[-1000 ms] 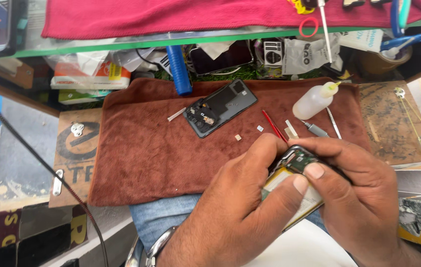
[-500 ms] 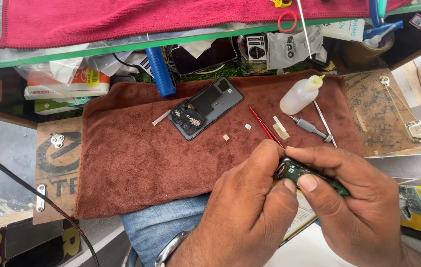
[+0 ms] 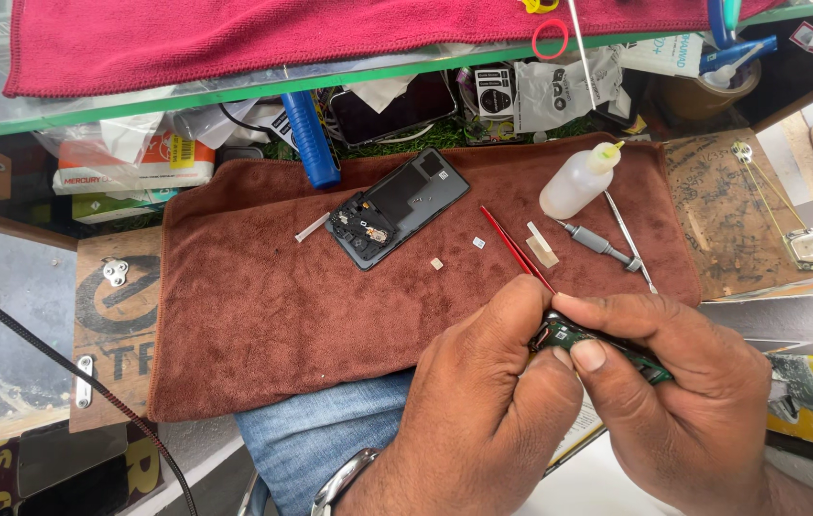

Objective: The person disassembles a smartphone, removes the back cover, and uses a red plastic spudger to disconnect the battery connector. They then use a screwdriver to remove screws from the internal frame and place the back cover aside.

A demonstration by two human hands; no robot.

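Both hands hold a small green circuit board (image 3: 586, 342) over my lap at the lower right. My left hand (image 3: 483, 401) pinches its left end with thumb and fingertip. My right hand (image 3: 683, 392) grips the board's right part, thumb on top. On the brown towel (image 3: 263, 315) behind them lies an opened dark phone frame (image 3: 397, 206) with its insides showing. Red tweezers (image 3: 516, 250) lie just beyond my left fingertips.
A white squeeze bottle (image 3: 578, 180), a grey screwdriver (image 3: 599, 243), a metal pick (image 3: 630, 239) and small loose parts (image 3: 437, 263) lie on the towel. A blue handle (image 3: 311, 139), boxes and packets crowd the shelf behind. A wooden board (image 3: 724, 210) sits at right.
The view has shifted so the towel and phone frame sit higher and further left. My hands keep hold of the board, and it has turned slightly in my fingers.
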